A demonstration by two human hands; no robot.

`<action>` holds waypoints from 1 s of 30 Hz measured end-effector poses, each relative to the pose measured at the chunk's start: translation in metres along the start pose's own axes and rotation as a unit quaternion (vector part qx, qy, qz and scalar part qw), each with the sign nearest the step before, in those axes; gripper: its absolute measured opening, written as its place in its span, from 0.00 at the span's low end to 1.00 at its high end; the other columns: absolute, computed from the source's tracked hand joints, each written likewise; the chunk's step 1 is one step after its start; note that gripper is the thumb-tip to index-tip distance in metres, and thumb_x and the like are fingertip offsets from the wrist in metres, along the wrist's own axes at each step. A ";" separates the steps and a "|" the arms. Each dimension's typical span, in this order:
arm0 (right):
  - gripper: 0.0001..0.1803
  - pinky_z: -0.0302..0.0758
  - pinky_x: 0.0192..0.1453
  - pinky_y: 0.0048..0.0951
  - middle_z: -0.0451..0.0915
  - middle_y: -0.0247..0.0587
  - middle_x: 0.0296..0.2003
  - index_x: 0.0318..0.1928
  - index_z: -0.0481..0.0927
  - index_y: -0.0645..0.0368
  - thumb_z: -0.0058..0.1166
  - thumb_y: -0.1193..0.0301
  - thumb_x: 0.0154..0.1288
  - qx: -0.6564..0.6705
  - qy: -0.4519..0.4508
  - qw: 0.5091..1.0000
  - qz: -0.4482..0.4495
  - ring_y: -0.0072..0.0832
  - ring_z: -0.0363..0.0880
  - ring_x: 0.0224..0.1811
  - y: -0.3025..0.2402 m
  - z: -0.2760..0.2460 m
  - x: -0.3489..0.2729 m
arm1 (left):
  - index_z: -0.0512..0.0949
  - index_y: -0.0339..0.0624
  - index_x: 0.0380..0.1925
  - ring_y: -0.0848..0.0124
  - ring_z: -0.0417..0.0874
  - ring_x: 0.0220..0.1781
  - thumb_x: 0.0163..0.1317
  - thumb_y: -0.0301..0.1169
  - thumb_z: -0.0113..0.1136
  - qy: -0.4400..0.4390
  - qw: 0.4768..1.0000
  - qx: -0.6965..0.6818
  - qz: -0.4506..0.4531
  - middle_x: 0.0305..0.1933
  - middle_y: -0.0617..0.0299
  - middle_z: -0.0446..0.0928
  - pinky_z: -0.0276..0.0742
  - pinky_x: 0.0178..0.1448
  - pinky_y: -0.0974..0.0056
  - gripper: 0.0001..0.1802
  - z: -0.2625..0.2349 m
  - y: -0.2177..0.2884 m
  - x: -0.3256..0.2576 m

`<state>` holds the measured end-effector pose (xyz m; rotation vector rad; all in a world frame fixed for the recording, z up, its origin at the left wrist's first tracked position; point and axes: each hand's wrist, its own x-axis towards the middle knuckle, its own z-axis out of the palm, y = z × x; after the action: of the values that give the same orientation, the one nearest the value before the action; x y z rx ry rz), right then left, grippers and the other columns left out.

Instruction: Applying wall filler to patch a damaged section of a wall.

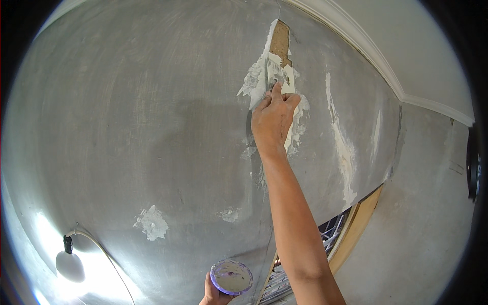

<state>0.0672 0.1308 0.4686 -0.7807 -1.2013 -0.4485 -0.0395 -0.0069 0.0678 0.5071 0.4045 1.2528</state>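
My right hand (274,119) is raised to the grey wall, its fingers closed on a thin-bladed putty knife (274,76), mostly hidden by the fingers. The blade lies over wet white filler (254,80) spread around a long gap in the plaster. At the top of that gap a brown rough patch (280,40) is bare. Low in the view, my left hand (213,295) grips a round purple-rimmed tub (231,277) from its left side and below. Whitish filler coats the inside of the tub.
A light bulb (70,267) hangs lit from a cable at lower left. White filler streaks (343,147) mark the wall to the right, and a dried patch (151,222) sits lower left. Below right is a wooden frame (356,229) with metal bars. White cornice (376,56) edges the ceiling.
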 end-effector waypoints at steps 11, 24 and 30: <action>0.21 0.79 0.38 0.34 0.67 0.52 0.41 0.57 0.71 0.80 0.47 0.83 0.64 -0.037 -0.050 0.997 -0.047 0.40 0.77 0.31 -0.022 0.001 -0.050 | 0.66 0.55 0.66 0.50 0.67 0.69 0.57 0.69 0.39 0.003 1.000 -0.007 0.002 0.67 0.55 0.67 0.66 0.65 0.36 0.43 0.007 0.012 -0.006; 0.19 0.77 0.50 0.45 0.80 0.63 0.39 0.57 0.78 0.56 0.47 0.74 0.67 -0.117 -0.121 0.973 -0.160 0.51 0.80 0.44 0.009 -0.059 0.074 | 0.67 0.53 0.65 0.49 0.67 0.68 0.59 0.64 0.40 0.020 0.999 -0.038 -0.009 0.67 0.55 0.67 0.65 0.66 0.36 0.40 0.004 0.008 -0.019; 0.19 0.76 0.54 0.46 0.83 0.53 0.43 0.58 0.78 0.50 0.43 0.72 0.69 -0.169 -0.202 0.948 -0.176 0.50 0.81 0.43 0.010 -0.060 0.088 | 0.68 0.51 0.64 0.49 0.67 0.68 0.63 0.60 0.38 0.026 0.997 -0.064 -0.019 0.67 0.54 0.68 0.64 0.67 0.37 0.36 -0.006 0.007 -0.013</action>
<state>0.1420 0.1006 0.5398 -0.9851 -1.6868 -0.8336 -0.0516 -0.0169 0.0672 0.3561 0.3737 1.2479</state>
